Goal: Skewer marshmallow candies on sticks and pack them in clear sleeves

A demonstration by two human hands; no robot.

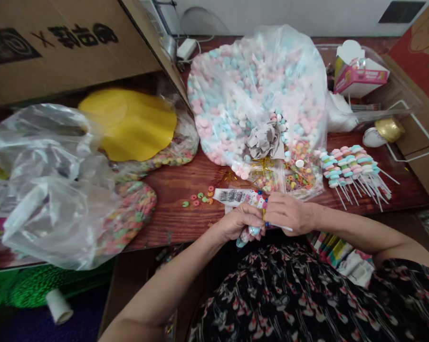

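Note:
Just above my lap, my left hand (242,221) is closed around a candy skewer (250,233) of pale blue and pink pieces, its head pointing down to the left. A white stick (281,227) runs from it under my right hand (289,212). My right fingers are closed close to the left thumb, at a thin yellow twist tie (263,214). The fingers hide most of the tie. Behind the hands lies a printed paper strip (235,195). Loose ring candies (200,196) are scattered left of it, and gold twist ties (266,166) lie farther back.
A large clear bag (214,95) of pastel candies fills the back middle. Finished-looking candy skewers (353,166) are piled at right, near a plastic tray (399,102). At left are a yellow round sheet (128,123), bagged ring candies (136,204) and a cardboard box (75,61).

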